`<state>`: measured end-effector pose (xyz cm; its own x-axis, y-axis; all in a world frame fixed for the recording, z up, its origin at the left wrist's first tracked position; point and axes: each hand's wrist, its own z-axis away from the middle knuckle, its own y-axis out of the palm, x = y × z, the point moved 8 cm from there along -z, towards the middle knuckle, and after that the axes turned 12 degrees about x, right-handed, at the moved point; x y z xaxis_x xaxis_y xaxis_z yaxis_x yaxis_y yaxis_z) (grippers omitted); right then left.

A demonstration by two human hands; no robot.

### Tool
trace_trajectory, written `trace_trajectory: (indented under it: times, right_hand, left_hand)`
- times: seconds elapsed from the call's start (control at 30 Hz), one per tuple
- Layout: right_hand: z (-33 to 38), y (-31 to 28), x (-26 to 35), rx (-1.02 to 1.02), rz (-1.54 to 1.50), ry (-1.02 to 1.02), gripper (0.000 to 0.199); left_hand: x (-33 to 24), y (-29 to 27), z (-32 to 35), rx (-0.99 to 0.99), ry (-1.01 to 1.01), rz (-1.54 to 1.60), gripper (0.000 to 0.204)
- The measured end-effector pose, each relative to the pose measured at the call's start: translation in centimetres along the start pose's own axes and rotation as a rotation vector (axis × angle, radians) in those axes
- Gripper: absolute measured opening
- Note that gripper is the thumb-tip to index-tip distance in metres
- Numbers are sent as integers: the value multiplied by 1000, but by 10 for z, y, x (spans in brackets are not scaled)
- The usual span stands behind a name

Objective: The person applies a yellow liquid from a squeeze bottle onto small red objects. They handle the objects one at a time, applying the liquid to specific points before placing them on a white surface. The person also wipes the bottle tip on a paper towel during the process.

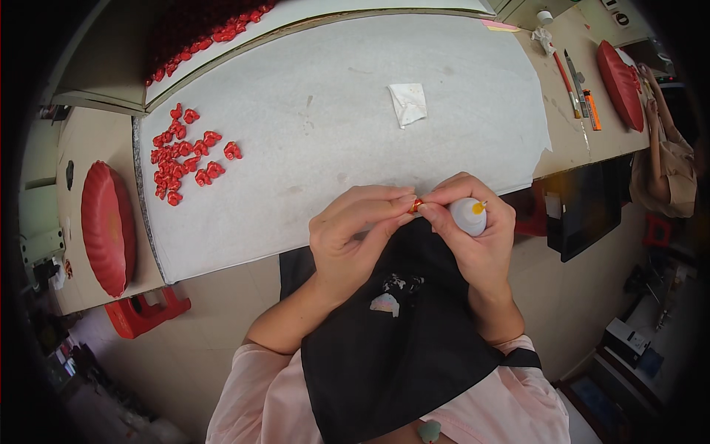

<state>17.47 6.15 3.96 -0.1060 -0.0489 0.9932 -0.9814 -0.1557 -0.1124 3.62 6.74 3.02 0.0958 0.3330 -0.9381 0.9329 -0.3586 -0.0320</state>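
Just past the table's near edge, my left hand (pixel 346 235) is closed, thumb and fingertips pinching a small shiny red piece (pixel 416 206) with a gold-coloured spot. My right hand (pixel 484 248) meets it there; its thumb and index finger touch the same piece from the right. A small white squeeze bottle (pixel 467 218) with a yellow nozzle is tucked in that right hand, nozzle pointing up and right. Fingers cover most of the red piece, so its full shape is hidden. Several similar red figurines (pixel 181 150) lie loosely grouped on the white paper (pixel 296 140) to the left.
A folded white tissue (pixel 408 103) lies on the paper. Red scalloped trays (pixel 109 228) flank the table. A brush (pixel 566 85), a craft knife (pixel 576 80) and an orange stick-like item (pixel 592 111) rest at right. Many red pieces (pixel 222 34) fill the far left. A co-worker's arm (pixel 655 122) shows at far right.
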Motion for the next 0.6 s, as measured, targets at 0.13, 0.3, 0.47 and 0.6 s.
trace_trajectory:
  times: [0.13,0.3,0.47,0.6]
  right_hand:
    - [-1,0,0,12,19,6,4]
    - [-2,-1,-2,17,-17,13,5]
    - [-1,-1,-8,25,-47,35,5]
    - [-1,-1,-8,32,-50,47,5]
  left_hand:
    - [-1,0,0,-5,-5,-21,17]
    - [1,0,1,-6,1,-50,17]
    - [2,1,1,-9,-1,-48,18]
    - [1,1,1,-11,4,-81,17]
